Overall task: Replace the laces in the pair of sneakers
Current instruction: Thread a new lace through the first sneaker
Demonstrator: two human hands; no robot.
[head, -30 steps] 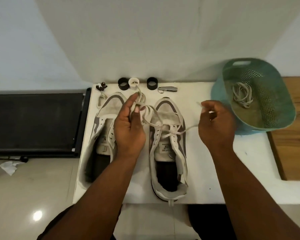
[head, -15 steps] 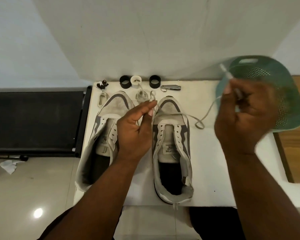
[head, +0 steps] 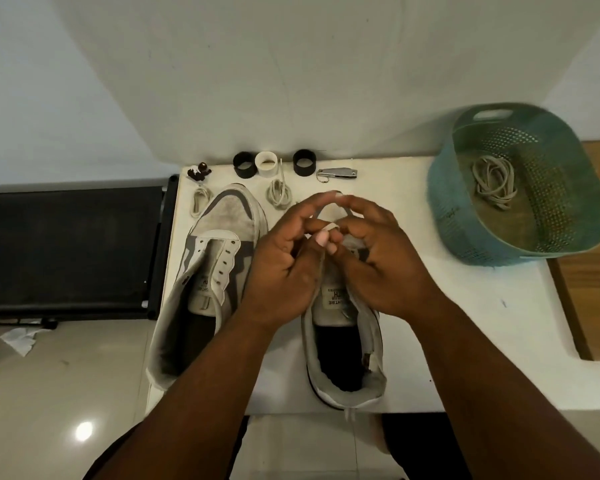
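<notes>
Two grey-and-white sneakers stand side by side on the white table [head: 430, 341], toes pointing away. The left sneaker [head: 219, 258] has bare eyelets. Both hands meet over the front of the right sneaker [head: 347, 362], hiding its toe and eyelets. My left hand [head: 284, 268] and my right hand [head: 381, 261] have curled fingers that pinch the pale edges of its upper near the eyelets. No lace shows in that shoe. Two small coiled laces lie near the toes, one [head: 278, 195] between the shoes and one [head: 198, 199] at the far left. Used laces [head: 492, 183] lie in the teal basket [head: 447, 216].
Along the table's back edge stand two black rings [head: 244, 164], [head: 305, 162], a white ring [head: 266, 163], a small dark figure [head: 199, 172] and a metal nail clipper [head: 338, 173]. A black treadmill [head: 66, 251] is left of the table. A wooden board [head: 589, 271] lies right.
My right hand pulled the lace free of the right sneaker, swung it toward the basket, and came back empty. My left hand shifted right onto the right sneaker.
</notes>
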